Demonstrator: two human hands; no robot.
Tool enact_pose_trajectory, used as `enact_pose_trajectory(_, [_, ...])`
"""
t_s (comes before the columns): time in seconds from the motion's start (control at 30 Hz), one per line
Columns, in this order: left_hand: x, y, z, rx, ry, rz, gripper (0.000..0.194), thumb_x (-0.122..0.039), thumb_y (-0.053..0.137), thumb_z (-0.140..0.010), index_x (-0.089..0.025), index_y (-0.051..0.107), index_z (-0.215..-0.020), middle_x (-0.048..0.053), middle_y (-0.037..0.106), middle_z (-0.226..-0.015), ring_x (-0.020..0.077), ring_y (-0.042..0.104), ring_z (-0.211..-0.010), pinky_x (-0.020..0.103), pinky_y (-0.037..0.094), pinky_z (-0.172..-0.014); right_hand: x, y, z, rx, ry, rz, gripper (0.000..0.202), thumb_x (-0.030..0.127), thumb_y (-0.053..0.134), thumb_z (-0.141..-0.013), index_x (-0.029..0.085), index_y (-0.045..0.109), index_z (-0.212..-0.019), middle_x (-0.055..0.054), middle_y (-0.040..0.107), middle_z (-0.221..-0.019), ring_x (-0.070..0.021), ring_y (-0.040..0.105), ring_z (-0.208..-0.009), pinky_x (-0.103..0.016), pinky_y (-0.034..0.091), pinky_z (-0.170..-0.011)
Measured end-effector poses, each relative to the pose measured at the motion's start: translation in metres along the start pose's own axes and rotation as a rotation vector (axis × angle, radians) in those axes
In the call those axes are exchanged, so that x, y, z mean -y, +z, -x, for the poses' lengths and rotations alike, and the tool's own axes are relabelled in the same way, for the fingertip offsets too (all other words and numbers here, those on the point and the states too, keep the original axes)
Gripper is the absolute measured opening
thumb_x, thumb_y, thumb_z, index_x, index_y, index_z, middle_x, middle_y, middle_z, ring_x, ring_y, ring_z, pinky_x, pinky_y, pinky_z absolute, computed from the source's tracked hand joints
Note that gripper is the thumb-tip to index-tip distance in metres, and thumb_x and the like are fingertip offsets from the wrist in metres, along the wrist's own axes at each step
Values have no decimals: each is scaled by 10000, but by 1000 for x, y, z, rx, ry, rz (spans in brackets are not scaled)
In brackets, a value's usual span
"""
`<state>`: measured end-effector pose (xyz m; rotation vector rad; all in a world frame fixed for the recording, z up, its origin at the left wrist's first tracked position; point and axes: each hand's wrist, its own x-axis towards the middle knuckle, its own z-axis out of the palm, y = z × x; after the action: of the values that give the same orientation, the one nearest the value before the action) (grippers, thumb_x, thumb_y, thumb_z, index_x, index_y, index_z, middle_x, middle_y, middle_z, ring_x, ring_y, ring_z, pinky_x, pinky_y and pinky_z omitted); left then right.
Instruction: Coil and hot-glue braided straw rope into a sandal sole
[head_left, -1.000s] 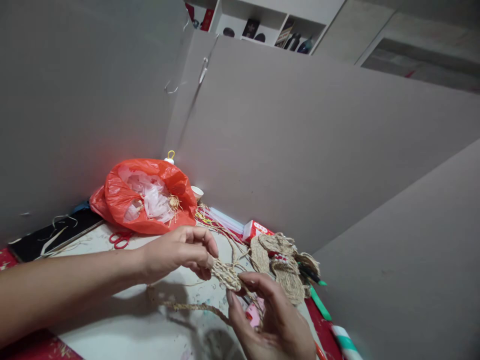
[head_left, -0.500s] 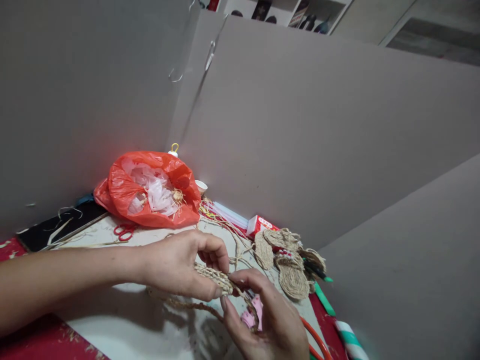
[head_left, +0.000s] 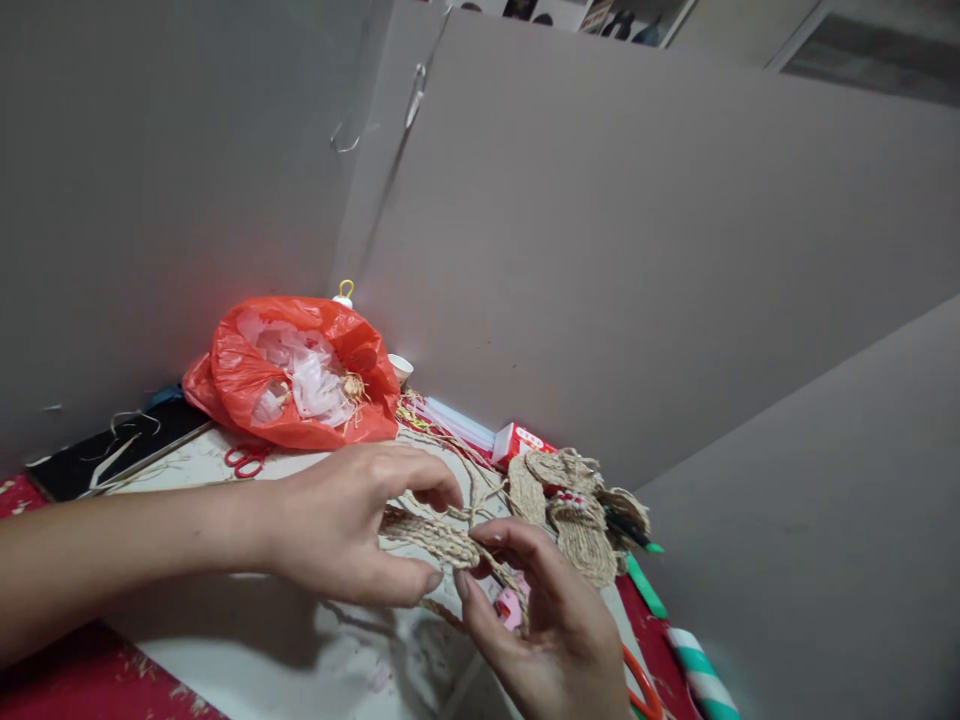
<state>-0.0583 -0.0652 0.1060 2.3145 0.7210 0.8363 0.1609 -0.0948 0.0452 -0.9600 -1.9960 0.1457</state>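
A woven straw sole piece [head_left: 431, 535], made of braided cord coiled in rows, lies between my two hands above the table. My left hand [head_left: 352, 525] reaches around its left part, with the thumb and fingers spread apart; the piece's far left end is hidden by this hand. My right hand [head_left: 544, 620] pinches the right tip of the piece between thumb and forefinger. A strand of braided cord [head_left: 514, 580] runs from that tip past the right fingers. Something pink [head_left: 510, 605] shows behind the right hand, partly hidden.
A red plastic bag [head_left: 255, 385] with white plastic and straw inside stands at the back left, near red-handled scissors [head_left: 246, 460]. Several woven straw soles [head_left: 585, 535] are heaped at the right beside a red and white box [head_left: 517, 440]. Grey partitions [head_left: 600, 250] enclose the table.
My left thumb has come off the woven piece and the left hand has opened wider. My right hand has shifted slightly right and still pinches the tip. The view has tilted slightly.
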Motion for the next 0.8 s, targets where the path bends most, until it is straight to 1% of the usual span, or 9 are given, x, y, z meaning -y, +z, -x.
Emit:
enact_pose_trajectory(0.1, [3, 7, 1, 19, 66, -135, 228, -163, 645, -693, -127, 608, -915, 31, 611, -806, 157, 514, -735, 263, 401, -678, 2, 0, -1, -1, -2, 9, 257, 146, 586, -820, 243, 523, -1049, -20, 614, -860, -161, 633, -752, -267, 534, -645])
enact_pose_trajectory(0.23, [5, 14, 0, -19, 84, -171, 78, -171, 591, -753, -162, 590, -831, 1, 567, -704, 141, 469, -665, 260, 359, -640, 4, 0, -4, -1, -29, 4, 265, 131, 572, -812, 239, 523, -1048, -13, 616, -837, -154, 630, -726, -254, 534, -631])
enact_pose_trajectory(0.3, [4, 15, 0, -15, 80, -164, 68, -170, 585, -754, -172, 584, -822, -1, 566, -697, 142, 468, -665, 259, 353, -639, 5, 0, -6, 17, -43, -8, 275, 125, 575, -810, 238, 521, -1056, -15, 617, -851, -150, 631, -742, -244, 533, -637])
enact_pose_trajectory(0.43, [4, 15, 0, -4, 84, -163, 119, -183, 598, -743, -167, 587, -861, 18, 590, -754, 154, 485, -700, 265, 355, -649, 6, -3, -7, 32, -65, 0, 286, 115, 576, -803, 234, 516, -1056, -13, 615, -863, -138, 624, -753, -231, 528, -653])
enact_pose_trajectory(0.57, [6, 17, -1, -9, 115, -152, 29, -158, 571, -749, -173, 580, -772, 8, 556, -692, 146, 467, -661, 266, 340, -621, 8, -3, -7, 36, -80, 26, 290, 113, 580, -797, 235, 513, -1051, -4, 614, -840, -135, 622, -721, -235, 523, -631])
enact_pose_trajectory(0.67, [7, 17, -1, -11, 117, -161, 79, -162, 585, -757, -155, 621, -828, 23, 579, -723, 158, 498, -703, 274, 360, -656, 8, -2, -7, 45, -77, 3, 296, 111, 575, -805, 231, 508, -1067, -8, 610, -840, -134, 614, -704, -240, 527, -616])
enact_pose_trajectory(0.8, [5, 15, 1, 40, 104, -151, 314, -224, 653, -738, -132, 648, -1038, 58, 642, -836, 194, 541, -789, 296, 392, -718, 9, -3, -7, 44, -83, 18, 297, 111, 576, -808, 231, 505, -1071, -9, 610, -836, -138, 613, -689, -250, 530, -603])
